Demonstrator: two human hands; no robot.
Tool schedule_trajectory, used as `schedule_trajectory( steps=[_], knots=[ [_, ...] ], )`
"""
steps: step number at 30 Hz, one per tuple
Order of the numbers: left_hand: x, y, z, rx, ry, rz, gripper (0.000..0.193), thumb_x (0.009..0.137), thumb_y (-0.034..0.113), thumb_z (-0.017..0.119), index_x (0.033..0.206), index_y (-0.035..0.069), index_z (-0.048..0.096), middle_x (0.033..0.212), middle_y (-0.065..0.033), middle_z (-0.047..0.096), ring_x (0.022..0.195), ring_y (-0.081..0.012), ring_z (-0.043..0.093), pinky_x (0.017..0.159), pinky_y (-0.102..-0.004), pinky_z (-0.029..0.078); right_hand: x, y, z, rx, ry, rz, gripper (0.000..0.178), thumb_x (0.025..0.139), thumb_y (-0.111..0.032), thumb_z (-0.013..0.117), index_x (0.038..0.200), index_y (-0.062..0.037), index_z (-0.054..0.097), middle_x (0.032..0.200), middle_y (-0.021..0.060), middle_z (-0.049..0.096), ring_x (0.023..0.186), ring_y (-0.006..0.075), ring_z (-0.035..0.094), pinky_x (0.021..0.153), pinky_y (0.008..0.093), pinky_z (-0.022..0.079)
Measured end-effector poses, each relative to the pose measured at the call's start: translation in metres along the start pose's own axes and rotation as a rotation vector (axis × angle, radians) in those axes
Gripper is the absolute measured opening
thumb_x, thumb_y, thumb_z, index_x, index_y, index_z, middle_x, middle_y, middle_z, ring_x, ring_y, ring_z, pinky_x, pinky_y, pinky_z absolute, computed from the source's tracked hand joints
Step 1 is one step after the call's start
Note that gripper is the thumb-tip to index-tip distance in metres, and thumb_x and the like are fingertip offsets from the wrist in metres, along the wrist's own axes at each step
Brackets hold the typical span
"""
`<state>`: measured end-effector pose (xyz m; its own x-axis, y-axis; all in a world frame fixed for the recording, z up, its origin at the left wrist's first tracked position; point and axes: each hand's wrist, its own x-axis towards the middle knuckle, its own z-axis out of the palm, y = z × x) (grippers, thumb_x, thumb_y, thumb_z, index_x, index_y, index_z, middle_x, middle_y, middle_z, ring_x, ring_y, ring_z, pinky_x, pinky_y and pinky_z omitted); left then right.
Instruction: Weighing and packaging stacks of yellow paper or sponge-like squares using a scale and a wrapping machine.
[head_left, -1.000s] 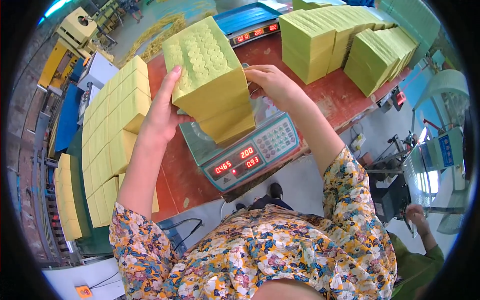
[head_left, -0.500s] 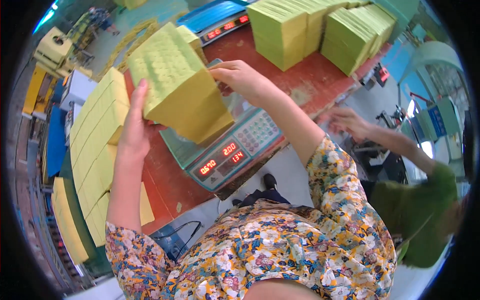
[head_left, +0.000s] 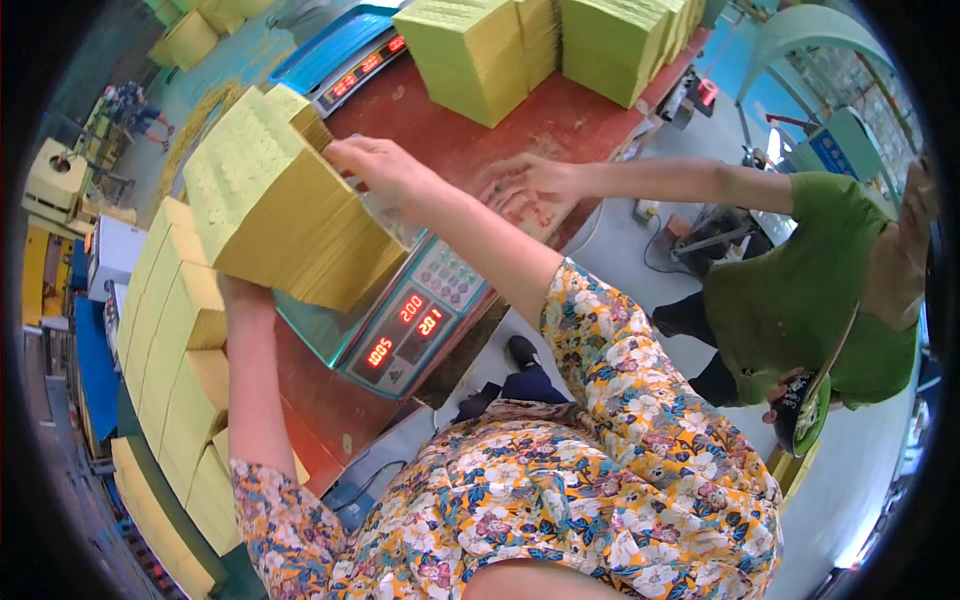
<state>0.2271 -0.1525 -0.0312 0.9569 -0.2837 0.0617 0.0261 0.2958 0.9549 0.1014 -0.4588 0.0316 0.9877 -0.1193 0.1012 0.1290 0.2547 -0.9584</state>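
A thick stack of yellow paper with a bumpy, dimpled top sits tilted over the weighing scale, whose red digits are lit. My left hand grips the stack low on its near left side, its fingers hidden beneath the paper. At the stack's far right edge, my right hand has its bent fingers against the paper; the fingertips are partly hidden. Most of the scale's plate lies under the stack, while its keypad and display show on the near side.
More yellow paper stacks stand at the far side of the red table, beside a second blue scale. Rows of yellow blocks line the left. A co-worker in a green shirt reaches a hand over the table's right edge.
The view has shifted right. My left hand has slid from the stack's side to beneath it. The scale's digits have changed. The co-worker's hand has come over the table.
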Motion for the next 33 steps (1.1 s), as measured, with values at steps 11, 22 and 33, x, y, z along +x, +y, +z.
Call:
schedule_trajectory(
  steps=[11, 22, 33],
  knots=[
    [-0.035, -0.010, 0.123, -0.191, 0.235, -0.033, 0.048, 0.098, 0.032, 0.051, 0.138, 0.005, 0.044, 0.126, -0.0096, 0.057, 0.109, -0.0210, 0.060, 0.083, -0.0361, 0.056, 0.017, 0.021, -0.007, 0.139, -0.020, -0.079, 0.052, 0.102, -0.043, 0.043, 0.137, -0.0051, 0.050, 0.131, 0.0058, 0.055, 0.120, 0.0140, 0.050, 0.100, 0.0299, 0.039],
    [-0.030, -0.017, 0.116, -0.214, 0.271, 0.031, 0.047, 0.099, 0.034, 0.049, 0.137, 0.006, 0.045, 0.126, -0.0096, 0.057, 0.111, -0.0214, 0.059, 0.085, -0.0371, 0.055, 0.030, 0.024, -0.014, 0.122, -0.142, -0.038, 0.061, 0.103, -0.047, 0.038, 0.144, -0.0019, 0.041, 0.143, 0.0115, 0.047, 0.131, 0.0192, 0.042, 0.108, 0.0313, 0.032],
    [-0.013, -0.024, 0.113, -0.249, 0.130, -0.037, 0.046, 0.100, 0.035, 0.046, 0.136, 0.006, 0.046, 0.126, -0.0097, 0.058, 0.112, -0.0218, 0.058, 0.086, -0.0381, 0.055, 0.049, 0.032, -0.007, 0.215, -0.212, 0.006, 0.063, 0.103, -0.048, 0.035, 0.143, 0.0002, 0.041, 0.142, 0.0135, 0.048, 0.129, 0.0205, 0.044, 0.108, 0.0318, 0.033]
  ],
)
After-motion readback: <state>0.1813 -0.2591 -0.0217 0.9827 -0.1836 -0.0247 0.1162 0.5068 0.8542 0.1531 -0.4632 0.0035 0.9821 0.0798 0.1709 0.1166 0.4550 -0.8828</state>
